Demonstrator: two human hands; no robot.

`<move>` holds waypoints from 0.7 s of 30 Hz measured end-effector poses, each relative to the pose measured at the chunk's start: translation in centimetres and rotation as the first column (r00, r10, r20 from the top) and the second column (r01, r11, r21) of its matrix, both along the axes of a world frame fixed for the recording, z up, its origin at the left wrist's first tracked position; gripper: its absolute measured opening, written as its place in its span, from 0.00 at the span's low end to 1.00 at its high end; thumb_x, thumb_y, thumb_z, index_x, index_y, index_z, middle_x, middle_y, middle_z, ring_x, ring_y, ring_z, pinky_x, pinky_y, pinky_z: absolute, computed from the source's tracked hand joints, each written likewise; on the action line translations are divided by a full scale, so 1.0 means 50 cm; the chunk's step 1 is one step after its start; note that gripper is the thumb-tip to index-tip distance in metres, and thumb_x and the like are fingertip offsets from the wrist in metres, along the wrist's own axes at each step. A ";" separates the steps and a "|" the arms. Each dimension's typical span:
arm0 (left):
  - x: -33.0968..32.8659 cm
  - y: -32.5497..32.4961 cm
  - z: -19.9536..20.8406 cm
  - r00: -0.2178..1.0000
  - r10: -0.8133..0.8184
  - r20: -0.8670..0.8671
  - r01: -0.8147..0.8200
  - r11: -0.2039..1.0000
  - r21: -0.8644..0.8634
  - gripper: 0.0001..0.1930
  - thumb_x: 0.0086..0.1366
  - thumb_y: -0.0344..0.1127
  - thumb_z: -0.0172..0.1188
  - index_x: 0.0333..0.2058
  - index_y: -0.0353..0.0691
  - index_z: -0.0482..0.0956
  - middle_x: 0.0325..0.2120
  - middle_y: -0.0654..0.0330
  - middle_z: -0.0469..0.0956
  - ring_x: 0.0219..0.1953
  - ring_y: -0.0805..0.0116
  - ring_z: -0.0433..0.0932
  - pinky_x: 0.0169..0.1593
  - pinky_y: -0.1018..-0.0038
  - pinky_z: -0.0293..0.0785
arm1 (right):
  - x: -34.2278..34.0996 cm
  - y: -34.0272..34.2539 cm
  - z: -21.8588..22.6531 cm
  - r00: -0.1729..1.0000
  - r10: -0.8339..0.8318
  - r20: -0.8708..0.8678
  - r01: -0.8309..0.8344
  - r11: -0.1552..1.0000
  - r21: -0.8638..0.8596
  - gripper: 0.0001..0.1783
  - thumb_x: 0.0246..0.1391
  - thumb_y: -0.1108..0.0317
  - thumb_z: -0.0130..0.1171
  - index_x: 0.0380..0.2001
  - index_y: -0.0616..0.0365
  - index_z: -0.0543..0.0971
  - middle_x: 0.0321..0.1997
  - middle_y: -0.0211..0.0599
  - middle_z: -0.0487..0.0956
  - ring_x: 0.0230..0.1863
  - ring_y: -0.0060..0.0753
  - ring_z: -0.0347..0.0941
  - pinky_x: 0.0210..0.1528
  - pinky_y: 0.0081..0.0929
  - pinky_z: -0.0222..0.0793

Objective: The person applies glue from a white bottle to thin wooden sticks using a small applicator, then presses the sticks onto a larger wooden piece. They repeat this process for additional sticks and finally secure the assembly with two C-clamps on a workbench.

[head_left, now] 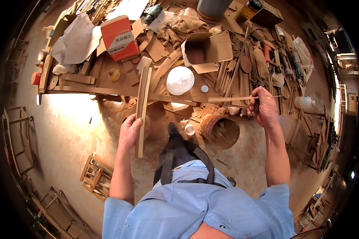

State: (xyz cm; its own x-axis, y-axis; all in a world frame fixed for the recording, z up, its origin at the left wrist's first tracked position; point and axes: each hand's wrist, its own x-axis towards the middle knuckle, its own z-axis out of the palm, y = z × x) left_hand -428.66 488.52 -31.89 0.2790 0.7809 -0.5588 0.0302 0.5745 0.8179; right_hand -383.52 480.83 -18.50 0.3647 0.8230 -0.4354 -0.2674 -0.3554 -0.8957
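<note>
My left hand [129, 130] is closed round a long wooden strip [143, 99], held upright in front of the bench edge. A pale lengthwise line runs down the strip; I cannot tell whether it is a groove or two pieces together. In my right hand [264, 106], fingers and thumb pinch a thin tapered wooden stick [227, 99]. The stick lies level, its broader end pointing left toward the strip, apart from it. Between the hands, on the cluttered workbench [119, 91], stand a white plastic jug [180, 81] and a small white cap [204, 89].
An orange and white box [119, 38], an open cardboard box [207, 49], a crumpled cloth [181, 30] and a drill [152, 14] crowd the bench. Tools and wood strips pile up at right. Below stand a bucket of scraps [205, 125] and a wooden stool [96, 175].
</note>
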 end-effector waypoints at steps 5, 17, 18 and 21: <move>0.019 -0.069 0.050 0.990 0.102 0.099 -0.092 0.990 -0.105 0.09 0.71 0.33 0.52 0.44 0.36 0.75 0.33 0.58 0.81 0.27 0.70 0.79 0.30 0.73 0.78 | -0.011 -0.017 0.016 0.974 0.003 -0.227 0.031 0.988 0.149 0.07 0.67 0.65 0.57 0.36 0.55 0.74 0.27 0.33 0.79 0.24 0.25 0.76 0.23 0.28 0.79; 0.080 -0.189 0.128 0.995 0.104 0.009 -0.104 0.994 0.018 0.12 0.71 0.36 0.49 0.45 0.36 0.75 0.33 0.58 0.81 0.26 0.71 0.78 0.30 0.75 0.75 | -0.063 -0.045 0.039 0.994 0.091 0.057 -0.105 0.941 0.322 0.12 0.67 0.71 0.55 0.48 0.66 0.77 0.37 0.39 0.82 0.32 0.26 0.79 0.35 0.24 0.80; 0.077 -0.188 0.125 0.995 0.105 -0.001 -0.105 0.994 0.018 0.12 0.71 0.36 0.49 0.45 0.36 0.75 0.32 0.58 0.81 0.25 0.71 0.78 0.30 0.75 0.75 | -0.070 -0.035 0.045 0.996 0.056 0.075 -0.077 0.948 0.309 0.10 0.66 0.71 0.55 0.46 0.66 0.77 0.35 0.38 0.81 0.32 0.24 0.78 0.34 0.23 0.80; 0.075 -0.175 0.126 0.992 0.123 0.041 -0.123 0.992 0.006 0.11 0.71 0.35 0.50 0.46 0.35 0.75 0.32 0.57 0.81 0.26 0.70 0.78 0.30 0.75 0.76 | -0.085 -0.001 0.061 0.996 0.013 0.085 -0.042 0.935 0.351 0.07 0.66 0.71 0.56 0.42 0.65 0.78 0.33 0.35 0.81 0.31 0.23 0.78 0.33 0.23 0.80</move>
State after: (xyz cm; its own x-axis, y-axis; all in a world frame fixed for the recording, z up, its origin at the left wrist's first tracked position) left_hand -424.90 479.77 -25.57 0.2030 0.8154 -0.5421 -0.0736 0.5648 0.8219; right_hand -387.77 480.79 -15.47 0.3613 0.9285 -0.0860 -0.1845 -0.0192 -0.9826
